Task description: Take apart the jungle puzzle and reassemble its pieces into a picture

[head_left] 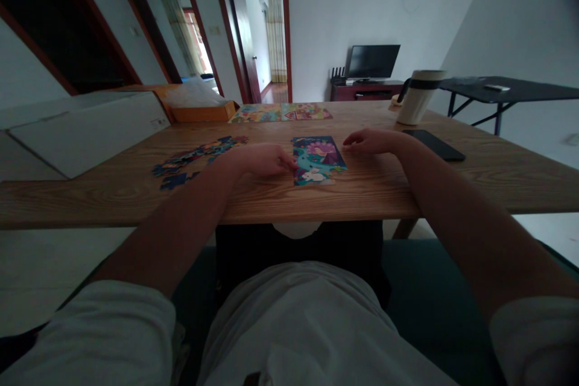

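Note:
A partly assembled jigsaw puzzle (316, 160) lies on the wooden table in front of me, showing a white rabbit, teal shapes and a pink-purple area. Its lower right edge is uneven. My left hand (271, 160) rests at the puzzle's left edge, fingertips touching it, fingers partly stretched and slightly apart. To the right of the puzzle, my right hand (368, 141) lies on the tabletop with loosely bent fingers, a small distance from the edge; I see nothing in it. A spread of loose puzzle pieces (194, 157) lies left of my left hand, partly behind that forearm.
Colourful picture sheets (280, 112) lie at the table's (262, 205) far side. An orange box (205, 113) with plastic inside and a white box (90, 132) stand left. A black phone or tablet (434, 145) and a white tumbler (420, 98) are on the right.

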Demonstrator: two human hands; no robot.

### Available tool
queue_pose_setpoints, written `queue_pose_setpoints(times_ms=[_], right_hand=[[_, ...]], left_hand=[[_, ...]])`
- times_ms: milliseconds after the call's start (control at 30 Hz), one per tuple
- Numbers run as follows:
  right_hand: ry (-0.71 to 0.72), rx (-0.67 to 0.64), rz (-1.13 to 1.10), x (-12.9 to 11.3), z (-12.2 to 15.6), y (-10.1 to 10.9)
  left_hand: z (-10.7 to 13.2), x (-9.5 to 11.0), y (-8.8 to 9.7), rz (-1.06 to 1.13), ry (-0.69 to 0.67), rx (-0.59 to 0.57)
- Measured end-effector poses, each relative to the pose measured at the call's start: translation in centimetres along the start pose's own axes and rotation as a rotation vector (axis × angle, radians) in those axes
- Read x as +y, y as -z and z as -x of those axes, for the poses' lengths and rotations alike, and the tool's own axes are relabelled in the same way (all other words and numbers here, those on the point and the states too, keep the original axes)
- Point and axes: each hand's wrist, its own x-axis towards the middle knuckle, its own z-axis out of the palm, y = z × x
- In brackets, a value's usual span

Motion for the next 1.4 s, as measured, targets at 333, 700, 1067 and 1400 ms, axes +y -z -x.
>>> queue_pose_setpoints(times_ms=[333, 700, 1067, 1400], right_hand=[[-0.02, 0.005, -0.02, 0.0, 0.3, -0.2], [0.001, 0.007, -0.033, 0.4, 0.3, -0.3], [0.028, 0.008, -0.003, 0.4, 0.1, -0.2], [-0.006, 0.002, -0.011, 0.1, 0.2, -0.1]], left_hand=[[0.5, -1.8, 2.0, 0.019, 0.123, -0.046], [7.8, -13.1, 4.1, 0.047, 0.668, 0.24], [4.3, -10.5, 2.2, -0.054, 0.478, 0.103], [2.6, -5.0, 1.7, -0.146, 0.237, 0.461]])
